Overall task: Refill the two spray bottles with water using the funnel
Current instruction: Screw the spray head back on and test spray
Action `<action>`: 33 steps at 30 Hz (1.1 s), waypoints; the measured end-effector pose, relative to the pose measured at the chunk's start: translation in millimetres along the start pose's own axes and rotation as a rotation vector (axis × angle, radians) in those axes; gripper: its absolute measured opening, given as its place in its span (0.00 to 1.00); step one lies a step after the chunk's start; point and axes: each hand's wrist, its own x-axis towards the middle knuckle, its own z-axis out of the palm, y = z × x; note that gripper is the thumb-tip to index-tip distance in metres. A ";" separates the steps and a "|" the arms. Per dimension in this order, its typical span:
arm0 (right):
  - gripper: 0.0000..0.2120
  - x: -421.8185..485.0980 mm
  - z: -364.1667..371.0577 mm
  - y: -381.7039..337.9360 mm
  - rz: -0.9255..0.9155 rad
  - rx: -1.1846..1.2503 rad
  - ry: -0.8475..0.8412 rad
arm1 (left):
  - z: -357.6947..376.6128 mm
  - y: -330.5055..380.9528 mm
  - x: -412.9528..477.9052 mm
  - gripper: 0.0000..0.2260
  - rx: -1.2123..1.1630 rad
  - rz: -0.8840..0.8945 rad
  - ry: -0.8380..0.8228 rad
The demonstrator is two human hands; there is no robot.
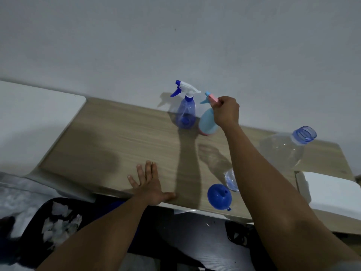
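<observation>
Two spray bottles stand upright side by side at the back of the wooden table [117, 137], close to the wall: a translucent blue bottle [186, 114] with a white and blue trigger head, and just to its right a light blue bottle [207, 122] with a pink trigger head. The right hand [225, 112] is closed around that pink head. The left hand [150, 184] lies flat on the table's near edge, fingers spread. A blue funnel [219, 196] rests near the front edge, and a large clear water bottle [283, 151] with no cap stands to the right.
</observation>
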 end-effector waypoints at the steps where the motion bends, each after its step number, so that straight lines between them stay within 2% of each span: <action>1: 0.09 7.9 2.7 0.3 -0.004 -0.027 -0.024 | 0.0 0.1 -0.1 0.66 -0.001 -0.004 0.003; 5: 0.09 29.0 10.8 1.6 -0.051 -0.106 -0.091 | -1.2 1.0 0.0 0.67 -0.012 -0.012 0.001; 16: 0.11 49.0 20.4 5.3 -0.151 -0.140 -0.107 | 2.2 2.4 3.4 0.66 -0.018 -0.037 0.015; 18: 0.14 48.6 21.8 5.6 -0.133 -0.125 -0.104 | 2.0 2.1 4.1 0.66 -0.019 -0.039 0.021; 20: 0.22 46.4 21.0 3.3 -0.083 -0.077 -0.089 | 1.3 1.8 4.2 0.66 -0.018 -0.039 0.023; 23: 0.30 30.6 14.9 -1.4 -0.015 0.040 0.004 | 1.6 0.4 2.5 0.66 -0.025 -0.016 0.023; 26: 0.26 -18.8 8.0 1.3 -0.058 0.146 0.123 | 1.9 -1.5 0.9 0.66 -0.020 -0.007 0.027; 30: 0.20 -117.9 13.2 33.6 -0.230 0.234 0.067 | 0.6 -1.1 1.6 0.66 -0.014 -0.017 0.028; 33: 0.14 -177.8 6.7 75.6 -0.308 0.148 0.002 | 4.1 -0.4 0.5 0.67 -0.027 -0.016 0.066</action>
